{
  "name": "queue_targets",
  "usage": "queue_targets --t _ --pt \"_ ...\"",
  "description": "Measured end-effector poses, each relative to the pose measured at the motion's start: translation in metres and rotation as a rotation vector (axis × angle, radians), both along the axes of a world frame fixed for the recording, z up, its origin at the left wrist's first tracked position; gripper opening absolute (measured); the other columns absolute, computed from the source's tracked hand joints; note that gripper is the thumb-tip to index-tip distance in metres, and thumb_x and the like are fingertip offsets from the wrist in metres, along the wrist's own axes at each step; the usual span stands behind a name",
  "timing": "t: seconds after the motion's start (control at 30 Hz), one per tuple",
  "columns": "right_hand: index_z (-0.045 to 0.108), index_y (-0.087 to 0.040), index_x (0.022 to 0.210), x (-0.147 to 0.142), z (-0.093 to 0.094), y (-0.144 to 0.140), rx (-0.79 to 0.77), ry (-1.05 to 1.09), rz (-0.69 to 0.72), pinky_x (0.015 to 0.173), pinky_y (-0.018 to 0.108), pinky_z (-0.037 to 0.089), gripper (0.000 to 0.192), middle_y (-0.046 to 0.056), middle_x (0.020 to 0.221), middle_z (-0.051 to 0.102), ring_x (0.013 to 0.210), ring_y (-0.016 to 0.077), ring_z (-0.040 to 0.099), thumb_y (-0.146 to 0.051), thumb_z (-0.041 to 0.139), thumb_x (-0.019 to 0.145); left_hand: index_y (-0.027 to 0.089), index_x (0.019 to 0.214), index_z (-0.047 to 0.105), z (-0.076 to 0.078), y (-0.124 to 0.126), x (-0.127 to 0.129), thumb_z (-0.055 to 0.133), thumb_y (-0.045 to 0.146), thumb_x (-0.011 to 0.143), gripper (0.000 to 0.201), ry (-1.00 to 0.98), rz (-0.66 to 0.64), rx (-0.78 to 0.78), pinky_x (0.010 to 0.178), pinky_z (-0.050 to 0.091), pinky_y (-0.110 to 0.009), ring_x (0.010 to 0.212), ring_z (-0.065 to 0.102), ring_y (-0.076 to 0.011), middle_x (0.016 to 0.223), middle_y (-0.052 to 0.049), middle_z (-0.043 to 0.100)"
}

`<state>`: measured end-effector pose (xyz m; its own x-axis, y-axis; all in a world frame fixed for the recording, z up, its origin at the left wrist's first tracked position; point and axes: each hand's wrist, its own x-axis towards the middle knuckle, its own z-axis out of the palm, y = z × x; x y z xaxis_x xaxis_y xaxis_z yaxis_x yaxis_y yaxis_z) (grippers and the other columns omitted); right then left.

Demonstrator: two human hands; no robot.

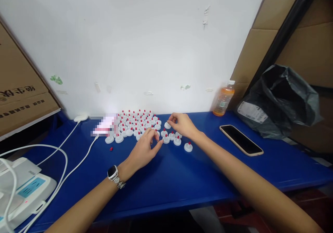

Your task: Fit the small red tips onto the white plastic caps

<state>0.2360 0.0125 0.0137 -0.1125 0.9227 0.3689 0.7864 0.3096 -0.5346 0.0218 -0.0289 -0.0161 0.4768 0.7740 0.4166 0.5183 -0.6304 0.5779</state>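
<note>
At the centre of the frame the left hand (144, 149) has its fingertips pinched around a small white cap with a red tip (166, 139), while the right hand (182, 123), just above it, pinches a plain white cap (167, 125). Both work at the right edge of a cluster of white red-tipped caps (137, 122), several dozen, too many to count exactly; one cap (188, 147) sits apart to the right. A single loose red tip (111, 149) lies to the left. The blue worktop (182, 177) also carries one phone (241, 140), one orange drink bottle (223, 98), one black bag (281, 99) and white cables (65, 163). A white wall (143, 35) rises behind, with cardboard boxes (20, 87) at the left.
</note>
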Motion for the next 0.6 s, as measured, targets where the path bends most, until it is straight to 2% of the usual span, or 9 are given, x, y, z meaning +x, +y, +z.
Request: queue_targets --t 0.07,0.13,0.2,0.27,0.33,0.47,0.6 --pt "0.069 -0.018 0.086 -0.010 0.005 -0.010 0.062 0.121 0.025 0.063 0.025 0.037 0.011 0.000 0.071 0.067 0.063 0.0123 0.056 -0.027 0.062 0.087 0.021 0.107 0.050 0.002 -0.004 -0.007 0.054 0.036 0.096 0.018 -0.048 0.068 0.034 0.076 0.045 -0.031 0.080 0.051 -0.0151 0.100 -0.003 0.052" --pt "0.069 -0.018 0.086 -0.027 0.008 -0.022 0.054 0.225 0.146 0.062 0.024 0.038 0.013 -0.001 0.071 0.066 0.062 0.0114 0.054 -0.029 0.063 0.087 0.022 0.124 0.045 0.002 -0.007 -0.015 0.055 0.039 0.096 0.035 -0.066 0.102 0.056 0.077 0.046 -0.032 0.083 0.053 -0.0159 0.109 -0.005 0.052" --pt "0.068 -0.017 0.084 -0.048 0.007 -0.032 0.006 0.295 0.281 0.060 0.024 0.038 0.015 -0.002 0.068 0.064 0.061 0.0106 0.051 -0.030 0.063 0.088 0.023 0.128 0.045 0.000 -0.010 -0.026 0.052 0.042 0.098 0.037 -0.028 0.070 0.028 0.078 0.047 -0.032 0.085 0.055 -0.0171 0.111 -0.006 0.055" --pt "0.067 -0.017 0.082 -0.071 0.001 -0.037 -0.040 0.314 0.380 0.060 0.023 0.037 0.015 -0.002 0.067 0.063 0.060 0.0100 0.051 -0.029 0.062 0.088 0.022 0.117 0.052 -0.004 -0.014 -0.041 0.044 0.043 0.101 0.028 0.051 0.031 -0.051 0.076 0.046 -0.033 0.084 0.057 -0.0186 0.102 -0.005 0.060" --pt "0.066 -0.017 0.083 -0.091 -0.008 -0.036 -0.058 0.291 0.429 0.060 0.023 0.038 0.015 -0.002 0.066 0.062 0.060 0.0099 0.052 -0.029 0.061 0.090 0.022 0.108 0.053 -0.010 -0.022 -0.061 0.041 0.045 0.102 0.027 0.120 0.063 -0.118 0.074 0.046 -0.033 0.083 0.059 -0.0203 0.094 -0.004 0.061" --pt "0.066 -0.018 0.093 -0.126 -0.026 -0.026 0.003 0.157 0.445 0.064 0.024 0.039 0.015 -0.001 0.071 0.064 0.065 0.0118 0.056 -0.029 0.056 0.094 0.023 0.103 0.053 -0.013 -0.044 -0.109 0.039 0.042 0.100 0.024 0.262 0.233 -0.101 0.078 0.045 -0.036 0.086 0.060 -0.0228 0.093 -0.004 0.063" --pt "0.068 -0.017 0.097 -0.165 -0.036 -0.016 0.111 -0.110 0.524 0.078 0.029 0.043 0.013 0.004 0.082 0.067 0.082 0.0176 0.061 -0.025 0.060 0.091 0.023 0.089 0.051 -0.007 -0.060 -0.150 0.041 0.037 0.096 0.019 0.413 0.481 -0.159 0.069 0.040 -0.033 0.074 0.060 -0.0239 0.076 -0.003 0.062"
